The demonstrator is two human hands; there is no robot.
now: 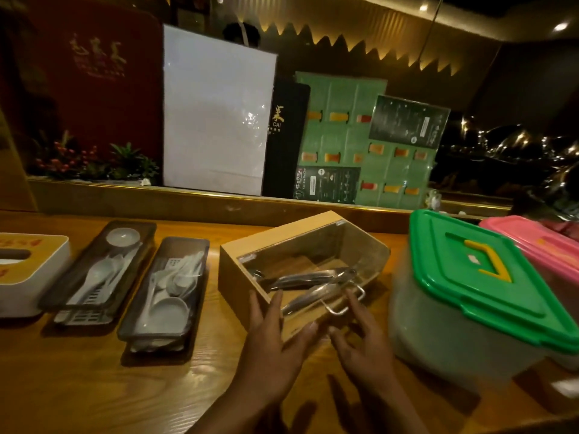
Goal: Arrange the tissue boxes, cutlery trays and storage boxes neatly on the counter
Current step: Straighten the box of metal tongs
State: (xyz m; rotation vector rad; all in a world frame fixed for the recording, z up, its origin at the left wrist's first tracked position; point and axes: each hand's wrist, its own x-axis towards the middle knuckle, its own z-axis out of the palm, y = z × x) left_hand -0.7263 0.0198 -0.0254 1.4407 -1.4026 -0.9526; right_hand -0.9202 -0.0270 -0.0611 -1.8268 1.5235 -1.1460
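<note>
Two hands at the near end of a wooden box with a clear lid, set slantwise near the middle of the counter. Left hand spread open, fingers laid flat against the box's near left corner, thumb tip touching its near edge; gripping nothing. Right hand also open, fingers loosely curled, fingertips at the metal handle on the box's near end; cannot tell whether touching it or just beside it. Metal tongs visible inside through the lid. Left of the box, two dark cutlery trays: one just beside it, holding white plastic spoons, another further left with more white cutlery and a small dish. At the far left edge, a white tissue box. Right of the wooden box, a translucent storage box with a green lid and yellow handle. Beyond it, partly hidden, a pink-lidded box.
</note>
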